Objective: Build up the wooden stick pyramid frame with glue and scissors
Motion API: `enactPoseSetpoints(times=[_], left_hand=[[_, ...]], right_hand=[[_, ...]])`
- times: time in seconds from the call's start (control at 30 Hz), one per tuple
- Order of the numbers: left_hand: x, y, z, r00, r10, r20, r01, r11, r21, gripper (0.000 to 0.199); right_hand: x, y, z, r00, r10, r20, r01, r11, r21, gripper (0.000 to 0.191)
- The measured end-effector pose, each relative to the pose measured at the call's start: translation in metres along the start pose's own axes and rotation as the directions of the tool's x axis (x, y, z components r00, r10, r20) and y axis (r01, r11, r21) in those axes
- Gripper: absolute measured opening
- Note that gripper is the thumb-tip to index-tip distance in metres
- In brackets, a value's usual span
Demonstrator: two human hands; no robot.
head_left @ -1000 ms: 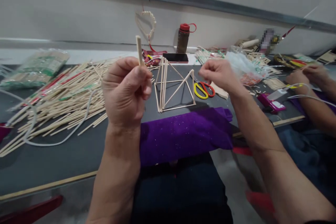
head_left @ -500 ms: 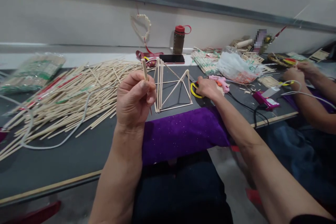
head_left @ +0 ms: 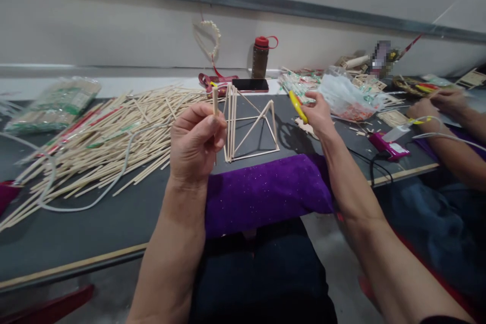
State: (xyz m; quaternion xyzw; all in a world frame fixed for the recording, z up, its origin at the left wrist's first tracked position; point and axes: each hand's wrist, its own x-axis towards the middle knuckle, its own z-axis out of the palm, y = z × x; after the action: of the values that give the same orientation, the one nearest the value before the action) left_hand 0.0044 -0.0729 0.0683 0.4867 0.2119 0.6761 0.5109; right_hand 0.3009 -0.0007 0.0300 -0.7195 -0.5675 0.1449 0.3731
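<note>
My left hand (head_left: pixel 198 136) is raised over the table's front, its fingers closed around a short wooden stick (head_left: pixel 215 101) held upright; the tip shows above my thumb. My right hand (head_left: pixel 318 114) is lifted above the table, closed on yellow-handled scissors (head_left: pixel 297 106). Only the yellow handle shows clearly; the blades cannot be made out. Between my hands a frame of joined wooden sticks (head_left: pixel 250 154) stands on the dark table, with slanted sticks meeting at a peak. A purple cloth cushion (head_left: pixel 266 192) lies in front of it, at the table edge.
Loose wooden sticks (head_left: pixel 114 142) spread across the left, crossed by a white cable (head_left: pixel 89 208). Behind are a bottle (head_left: pixel 260 61) and phone (head_left: pixel 249 85). A plastic bag (head_left: pixel 341 93) and a magenta power block (head_left: pixel 391 147) lie right, near another person's hands (head_left: pixel 429 109).
My right hand has picked the yellow-handled scissors up from the table and moved up and right. My left hand stays nearly in place with the stick.
</note>
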Motion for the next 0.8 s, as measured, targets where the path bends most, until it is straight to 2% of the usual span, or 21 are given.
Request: enactPoseSetpoints(times=[0.07,0.13,0.23,0.3,0.37,0.47,0.6,0.67,0.73,0.8], left_hand=[[-0.001,0.001,-0.001,0.998,0.031,-0.053,-0.026,0.996,0.09,0.019],[-0.001,0.001,-0.003,0.993,0.07,-0.095,-0.051,0.98,0.194,0.016],[0.001,0.0,-0.009,0.982,0.139,-0.127,-0.096,0.95,0.298,0.012],[0.002,0.0,-0.014,0.973,0.169,-0.159,-0.109,0.938,0.329,0.01],[0.003,0.002,-0.018,0.966,0.171,-0.196,-0.105,0.945,0.309,0.01],[0.004,0.006,-0.024,0.963,0.115,-0.244,-0.066,0.978,0.198,0.012],[0.005,0.012,-0.032,0.962,0.039,-0.271,-0.027,0.998,0.048,0.018],[0.006,0.014,-0.037,0.967,0.033,-0.253,-0.029,0.999,0.021,0.02],[0.005,0.016,-0.039,0.976,0.038,-0.215,-0.034,0.999,0.026,0.022],[0.003,0.016,-0.04,0.986,0.043,-0.163,-0.037,0.999,0.04,0.02]], right_hand=[[-0.008,-0.011,-0.004,0.983,-0.094,-0.157,0.136,0.948,0.286,0.06],[-0.02,-0.029,-0.006,0.95,-0.171,-0.261,0.29,0.795,0.532,0.062],[-0.044,-0.063,-0.01,0.904,-0.323,-0.28,0.424,0.597,0.681,0.061],[-0.061,-0.083,-0.011,0.873,-0.424,-0.242,0.458,0.54,0.706,0.06],[-0.076,-0.098,-0.011,0.834,-0.532,-0.146,0.463,0.532,0.708,0.058],[-0.092,-0.108,-0.006,0.763,-0.647,0.006,0.478,0.57,0.668,0.054],[-0.102,-0.108,0.004,0.672,-0.725,0.15,0.596,0.649,0.473,0.067],[-0.105,-0.106,0.007,0.655,-0.734,0.182,0.669,0.675,0.311,0.071],[-0.108,-0.105,0.007,0.658,-0.728,0.193,0.708,0.686,0.169,0.068],[-0.11,-0.102,0.006,0.652,-0.733,0.195,0.731,0.676,0.093,0.064]])
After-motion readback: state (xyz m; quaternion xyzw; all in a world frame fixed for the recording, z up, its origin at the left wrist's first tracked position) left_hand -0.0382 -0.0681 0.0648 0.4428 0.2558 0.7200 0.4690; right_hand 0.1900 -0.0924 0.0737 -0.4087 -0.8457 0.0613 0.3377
